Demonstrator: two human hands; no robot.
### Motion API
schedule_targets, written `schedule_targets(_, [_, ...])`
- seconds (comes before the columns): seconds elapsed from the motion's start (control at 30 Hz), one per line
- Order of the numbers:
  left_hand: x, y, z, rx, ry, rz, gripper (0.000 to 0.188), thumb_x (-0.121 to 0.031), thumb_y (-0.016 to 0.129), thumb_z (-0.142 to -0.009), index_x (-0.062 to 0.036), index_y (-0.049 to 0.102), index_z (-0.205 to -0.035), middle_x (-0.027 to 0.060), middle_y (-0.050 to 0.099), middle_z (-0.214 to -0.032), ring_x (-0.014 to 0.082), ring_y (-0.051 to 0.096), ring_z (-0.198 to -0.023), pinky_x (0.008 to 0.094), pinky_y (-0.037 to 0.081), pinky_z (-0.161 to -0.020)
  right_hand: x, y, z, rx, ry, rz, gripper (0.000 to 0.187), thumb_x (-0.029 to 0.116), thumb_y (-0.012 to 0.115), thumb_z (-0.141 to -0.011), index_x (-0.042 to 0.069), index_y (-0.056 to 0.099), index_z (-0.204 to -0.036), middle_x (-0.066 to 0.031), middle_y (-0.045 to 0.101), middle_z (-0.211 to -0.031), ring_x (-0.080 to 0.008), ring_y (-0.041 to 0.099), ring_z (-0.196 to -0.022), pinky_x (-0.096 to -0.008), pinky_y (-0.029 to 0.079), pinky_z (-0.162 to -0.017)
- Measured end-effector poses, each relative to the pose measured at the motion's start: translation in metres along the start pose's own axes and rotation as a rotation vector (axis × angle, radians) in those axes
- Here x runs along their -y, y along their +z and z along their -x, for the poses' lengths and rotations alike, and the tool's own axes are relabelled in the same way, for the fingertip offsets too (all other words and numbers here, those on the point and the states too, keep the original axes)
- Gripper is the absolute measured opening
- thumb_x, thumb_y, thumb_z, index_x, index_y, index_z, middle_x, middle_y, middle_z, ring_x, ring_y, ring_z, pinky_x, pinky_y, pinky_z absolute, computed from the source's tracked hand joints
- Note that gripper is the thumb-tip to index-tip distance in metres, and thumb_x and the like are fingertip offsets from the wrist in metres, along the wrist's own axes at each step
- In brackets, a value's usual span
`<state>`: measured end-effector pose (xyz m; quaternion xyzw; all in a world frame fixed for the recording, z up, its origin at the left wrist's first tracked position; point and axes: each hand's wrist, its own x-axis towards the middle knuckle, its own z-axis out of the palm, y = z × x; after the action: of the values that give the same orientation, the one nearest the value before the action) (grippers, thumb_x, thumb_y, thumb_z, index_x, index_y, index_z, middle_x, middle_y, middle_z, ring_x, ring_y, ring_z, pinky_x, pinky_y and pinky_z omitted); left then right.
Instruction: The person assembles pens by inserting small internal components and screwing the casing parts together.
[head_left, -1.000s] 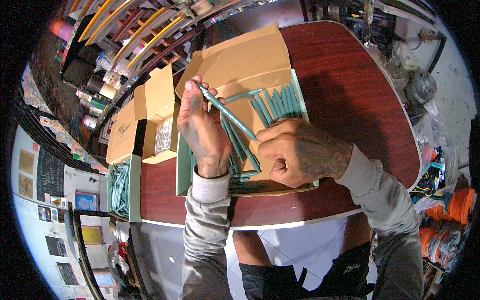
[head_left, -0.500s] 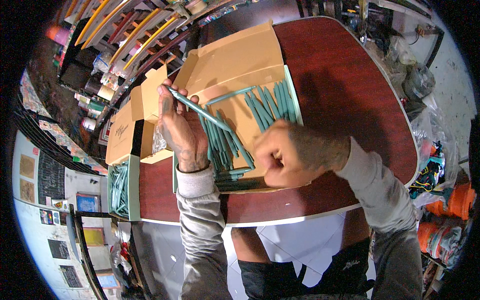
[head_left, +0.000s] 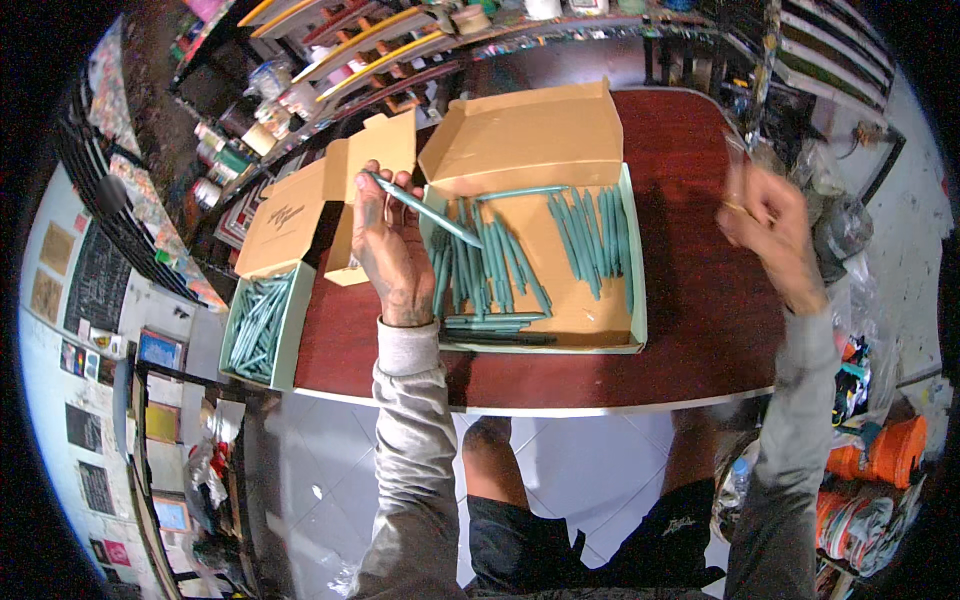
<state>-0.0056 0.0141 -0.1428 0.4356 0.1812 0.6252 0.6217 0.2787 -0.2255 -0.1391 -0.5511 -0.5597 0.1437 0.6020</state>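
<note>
My left hand (head_left: 398, 250) is closed around a teal pen (head_left: 435, 216), which points down to the right over the near box. Beneath it lies a shallow open cardboard box (head_left: 540, 318) with pale green sides. Rows of teal pens (head_left: 590, 235) lie inside it, and one lies crosswise at the back. Off to the right, beyond the box, my right hand (head_left: 775, 225) is raised with curled fingers. A faint translucent streak shows at its fingertips, too blurred to name.
Left of the box, a smaller green box (head_left: 262, 325) full of teal pens stands at the table edge. An open brown carton (head_left: 285, 225) is behind it. The dark red table (head_left: 690, 300) has a pale rim. Shelving with jars (head_left: 262, 135) rises at the back left; plastic bags (head_left: 845, 235) hang at the right.
My right hand has swung from over the box out to the right and up. My left hand still holds the pen. The whole view has shifted, showing more of the box.
</note>
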Motion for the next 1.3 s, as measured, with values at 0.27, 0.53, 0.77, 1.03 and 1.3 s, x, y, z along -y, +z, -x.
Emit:
schedule_targets(0.27, [-0.059,-0.022,0.023,0.022,0.025,-0.143,0.052,-0.044,0.059,-0.093,-0.0069,0.054,-0.129,0.0001,0.054,-0.111,0.0149,0.049,-0.101,0.0336,0.039,-0.087,0.081,-0.074,0.175,-0.246,0.292,0.495,0.041,0.016,0.069,-0.082,0.013,0.032,-0.066,0.0021,0.038,-0.066,-0.0084,0.035,-0.061,-0.0243,0.032,-0.055])
schedule_targets(0.53, [-0.095,-0.047,0.028,0.312,-0.158,-0.246,0.037,-0.038,0.06,-0.094,-0.0077,0.065,-0.115,-0.0031,0.063,-0.095,0.0068,0.054,-0.076,0.0223,0.042,-0.063,0.021,-0.101,0.351,-0.379,0.673,0.448,0.035,0.023,0.065,-0.087,0.012,0.035,-0.073,0.0006,0.04,-0.066,-0.0109,0.039,-0.06,-0.0263,0.035,-0.054])
schedule_targets(0.77, [-0.127,-0.08,0.022,0.267,-0.125,-0.366,0.037,-0.038,0.062,-0.093,-0.0072,0.068,-0.112,-0.0022,0.065,-0.094,0.0063,0.057,-0.074,0.0214,0.045,-0.06,-0.03,-0.092,0.427,-0.48,0.864,0.232,0.027,0.022,0.063,-0.088,0.012,0.04,-0.079,-0.0007,0.044,-0.068,-0.0123,0.044,-0.06,-0.0269,0.038,-0.053])
schedule_targets(1.03, [-0.171,-0.188,-0.027,-0.244,-0.084,-0.272,0.027,-0.028,0.068,-0.087,-0.0078,0.067,-0.106,0.0031,0.065,-0.095,0.0104,0.057,-0.066,0.0218,0.045,-0.05,-0.057,-0.094,0.484,-0.589,1.048,0.133,0.018,0.02,0.061,-0.09,0.011,0.045,-0.087,-0.0023,0.048,-0.07,-0.0139,0.049,-0.061,-0.0276,0.042,-0.053])
schedule_targets(1.3, [-0.225,-0.435,-0.091,-0.578,0.122,-0.034,0.035,-0.015,0.058,-0.092,0.0081,0.046,-0.115,0.0206,0.059,-0.106,0.0317,0.069,-0.075,0.0372,0.062,-0.056,-0.086,-0.083,0.528,-0.629,1.15,-0.028,0.012,0.019,0.058,-0.091,0.011,0.051,-0.095,-0.0038,0.052,-0.072,-0.0154,0.054,-0.062,-0.0284,0.045,-0.052])
